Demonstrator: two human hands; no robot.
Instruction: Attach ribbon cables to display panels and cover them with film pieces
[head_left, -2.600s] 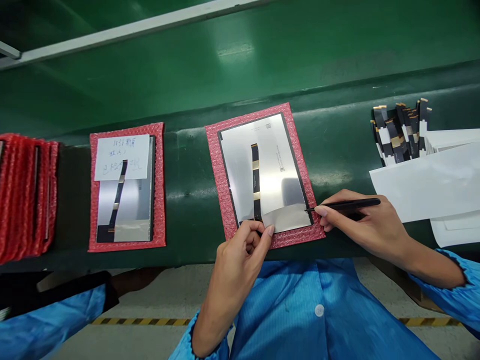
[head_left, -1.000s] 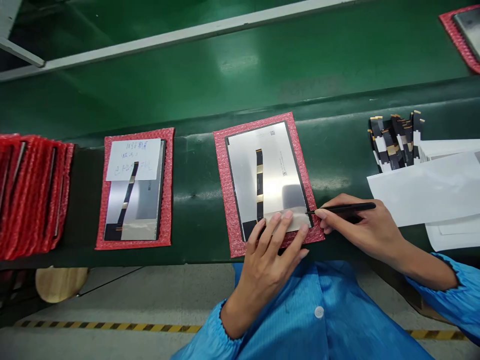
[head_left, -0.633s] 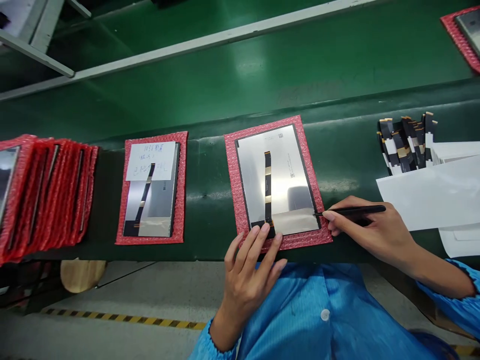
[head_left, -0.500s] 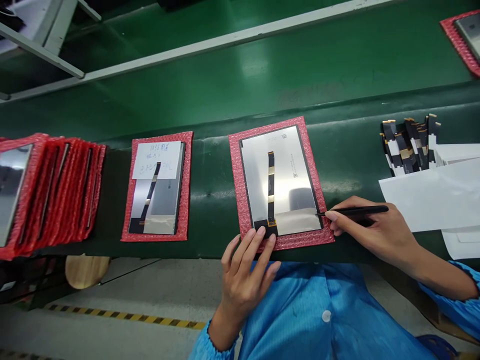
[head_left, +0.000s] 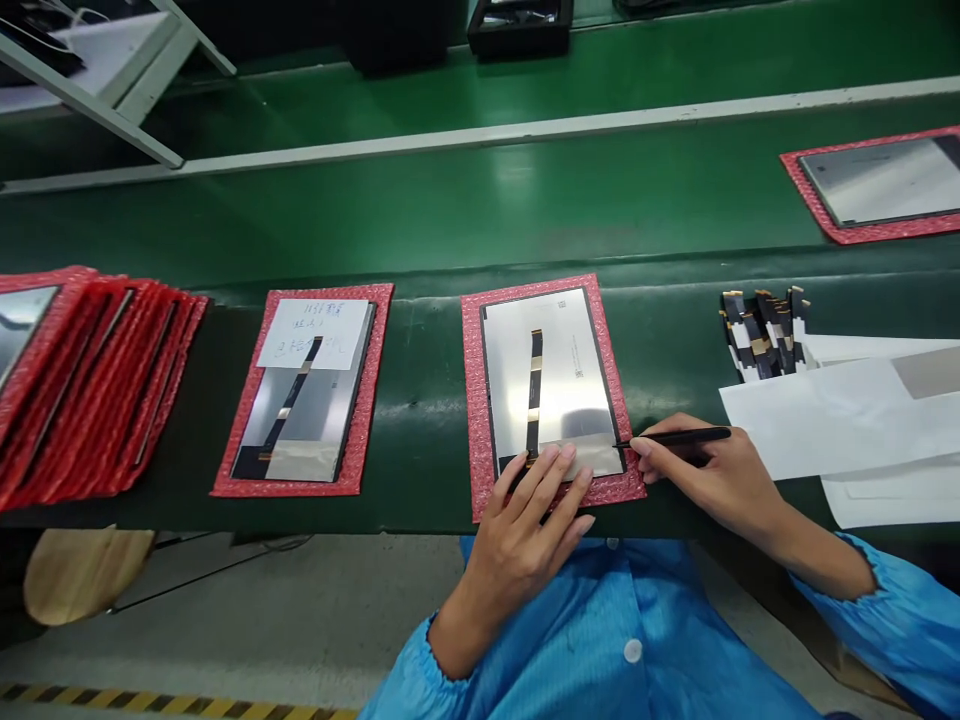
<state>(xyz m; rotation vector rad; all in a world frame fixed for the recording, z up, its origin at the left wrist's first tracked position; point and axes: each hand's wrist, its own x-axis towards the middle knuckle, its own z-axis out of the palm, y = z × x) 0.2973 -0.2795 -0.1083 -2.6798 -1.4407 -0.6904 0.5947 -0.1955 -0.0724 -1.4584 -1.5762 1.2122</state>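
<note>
A silver-backed display panel [head_left: 577,370] lies on a pink bubble-wrap sheet [head_left: 475,400] in front of me. Along its back runs a black flex cable [head_left: 535,385]. My left hand [head_left: 529,530] rests open, fingers spread, its fingertips on the panel's lower edge and over the cable's lower end. In my right hand [head_left: 709,480] a pair of slim black tweezers [head_left: 686,436] is pinched, or a similar pen-like tool. Its thin tip touches the panel near the lower right edge. My fingers hide part of the panel's bottom strip.
Left of me another panel [head_left: 315,420] carries a handwritten paper note [head_left: 311,330]. Farther left stands a row of red bubble-wrap pouches [head_left: 97,390]. To the right lie several flex cables [head_left: 765,330] beside white paper sheets [head_left: 817,420]. One more panel [head_left: 892,180] lies at far right.
My view has shifted, bringing more of the far bench in. My left hand has moved right and up onto the panel's lower edge. The right hand keeps its tool at the right edge.
</note>
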